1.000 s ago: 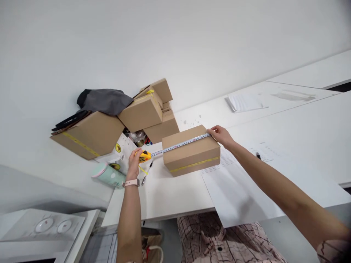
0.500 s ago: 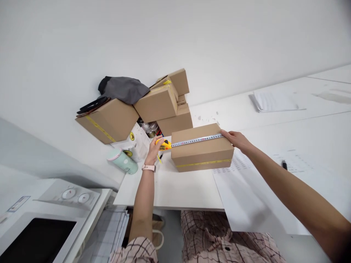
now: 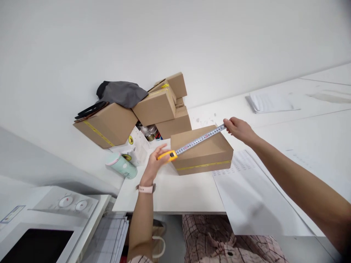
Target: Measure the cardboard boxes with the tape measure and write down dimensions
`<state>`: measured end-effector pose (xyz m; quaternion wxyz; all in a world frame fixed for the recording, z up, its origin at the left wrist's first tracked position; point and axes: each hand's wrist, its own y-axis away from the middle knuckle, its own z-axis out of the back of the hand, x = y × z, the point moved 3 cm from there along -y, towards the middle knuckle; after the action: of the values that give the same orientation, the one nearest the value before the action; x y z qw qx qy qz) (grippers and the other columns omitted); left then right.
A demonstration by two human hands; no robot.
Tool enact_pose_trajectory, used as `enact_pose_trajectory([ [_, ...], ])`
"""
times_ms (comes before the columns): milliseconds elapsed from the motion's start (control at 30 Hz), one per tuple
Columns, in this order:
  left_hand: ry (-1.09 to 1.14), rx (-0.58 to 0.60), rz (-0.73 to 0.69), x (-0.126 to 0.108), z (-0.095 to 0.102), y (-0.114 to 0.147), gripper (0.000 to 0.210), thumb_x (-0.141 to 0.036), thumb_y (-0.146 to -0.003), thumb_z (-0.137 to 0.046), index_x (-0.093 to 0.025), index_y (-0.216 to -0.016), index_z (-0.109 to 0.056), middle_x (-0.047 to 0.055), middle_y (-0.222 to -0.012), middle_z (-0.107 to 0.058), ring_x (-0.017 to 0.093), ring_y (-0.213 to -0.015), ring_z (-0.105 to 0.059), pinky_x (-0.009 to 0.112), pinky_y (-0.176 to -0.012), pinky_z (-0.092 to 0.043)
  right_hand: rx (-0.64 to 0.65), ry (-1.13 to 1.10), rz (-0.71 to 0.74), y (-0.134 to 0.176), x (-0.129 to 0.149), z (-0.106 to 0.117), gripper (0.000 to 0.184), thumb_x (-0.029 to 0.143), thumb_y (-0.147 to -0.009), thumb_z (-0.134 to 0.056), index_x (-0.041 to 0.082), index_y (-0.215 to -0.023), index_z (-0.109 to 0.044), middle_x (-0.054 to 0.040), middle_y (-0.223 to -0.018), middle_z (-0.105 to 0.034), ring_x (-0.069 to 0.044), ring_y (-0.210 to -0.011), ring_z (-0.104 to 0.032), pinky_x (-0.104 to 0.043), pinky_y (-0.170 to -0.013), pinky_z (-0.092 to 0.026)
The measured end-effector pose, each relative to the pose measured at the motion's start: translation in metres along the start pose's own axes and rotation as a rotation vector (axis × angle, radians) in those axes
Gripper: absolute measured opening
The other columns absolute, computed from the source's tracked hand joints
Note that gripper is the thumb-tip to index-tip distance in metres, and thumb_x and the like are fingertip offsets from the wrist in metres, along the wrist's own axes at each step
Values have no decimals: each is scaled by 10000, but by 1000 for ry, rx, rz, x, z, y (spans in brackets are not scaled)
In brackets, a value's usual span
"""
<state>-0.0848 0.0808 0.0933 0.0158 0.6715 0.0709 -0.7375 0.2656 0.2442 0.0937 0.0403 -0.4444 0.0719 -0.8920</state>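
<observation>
My left hand (image 3: 157, 160) grips the yellow case of a tape measure (image 3: 170, 156), at the left end of a closed cardboard box (image 3: 194, 140). From the case the metal blade runs slantwise over the box, up to the right. My right hand (image 3: 238, 128) pinches the blade's free end above the far right corner of the box. The blade appears lifted off the box top, at an angle to its edges. Yellow tape crosses the box's near side.
Stacked cardboard boxes (image 3: 156, 106) stand at the back left, a grey cloth (image 3: 122, 93) on them. Beside them lies a mint-green bottle (image 3: 122, 165). Printed sheets (image 3: 255, 197) lie on the right, a paper stack (image 3: 271, 101) farther back. A microwave (image 3: 52, 219) stands at lower left.
The blade has gone from lying along the box top to a steeper slant. My right hand has risen toward the back; my left hand and the case have come nearer and to the right.
</observation>
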Motion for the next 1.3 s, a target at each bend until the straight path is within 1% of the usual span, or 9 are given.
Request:
enact_pose_trajectory([
  [67,61,219,141,6,-33,36,663,-402,-733,-864,-214,-1334,-658,121,-1121,-762,264,-901,-731,333,-726,-545,-4,-37,138,-4,17,2,405,557,-988,-456,230,-766,-544,-55,-769,-661,-189,-700,-550,-315,-669,-382],
  [133,198,458,306,21,-77,71,646,-418,-662,-919,-187,-1234,-725,112,-1022,-770,236,-839,-715,326,-739,-538,101,-24,302,-10,34,-10,432,593,-968,-481,226,-751,-552,-51,-756,-636,-184,-698,-529,-312,-669,-383],
  [167,278,502,351,29,-99,85,636,-420,-615,-947,-161,-1163,-755,113,-1010,-763,217,-821,-704,315,-756,-531,185,-14,369,-13,42,-20,446,609,-951,-501,222,-740,-564,-51,-751,-630,-185,-703,-529,-312,-675,-389],
  [200,345,509,384,37,-119,93,628,-430,-587,-963,-142,-1112,-773,114,-1000,-757,203,-816,-695,300,-767,-521,272,-5,417,-16,47,-32,456,623,-933,-523,217,-734,-582,-52,-750,-631,-189,-715,-536,-312,-684,-398],
  [267,519,377,391,46,-148,97,633,-502,-575,-951,-131,-1062,-791,106,-969,-751,192,-820,-679,281,-775,-511,396,6,439,-25,53,-57,462,641,-901,-562,208,-755,-630,-58,-769,-655,-204,-750,-565,-312,-708,-416],
  [333,600,243,351,46,-163,86,626,-548,-573,-934,-126,-1017,-805,102,-943,-749,199,-816,-671,280,-766,-512,411,17,386,-38,52,-77,458,639,-898,-567,203,-797,-665,-67,-811,-690,-221,-791,-595,-313,-725,-426],
  [600,553,139,338,32,-157,28,634,-639,-620,-865,-81,-915,-800,102,-843,-721,185,-758,-635,284,-696,-507,250,166,200,-78,33,-106,466,575,-974,-464,198,-777,-653,-88,-848,-731,-219,-795,-642,-298,-672,-386],
  [900,521,163,368,39,-163,22,623,-652,-639,-842,-92,-906,-789,95,-839,-707,181,-739,-616,285,-671,-488,205,245,210,-83,26,-112,334,486,-958,-535,206,-923,-713,-98,-986,-761,-224,-867,-658,-294,-685,-394],
  [1300,574,126,390,45,-165,39,617,-634,-638,-857,-107,-952,-797,95,-904,-719,192,-800,-640,286,-724,-509,238,144,186,-81,27,-110,360,525,-928,-562,203,-853,-705,-87,-907,-739,-227,-857,-634,-321,-761,-438],
])
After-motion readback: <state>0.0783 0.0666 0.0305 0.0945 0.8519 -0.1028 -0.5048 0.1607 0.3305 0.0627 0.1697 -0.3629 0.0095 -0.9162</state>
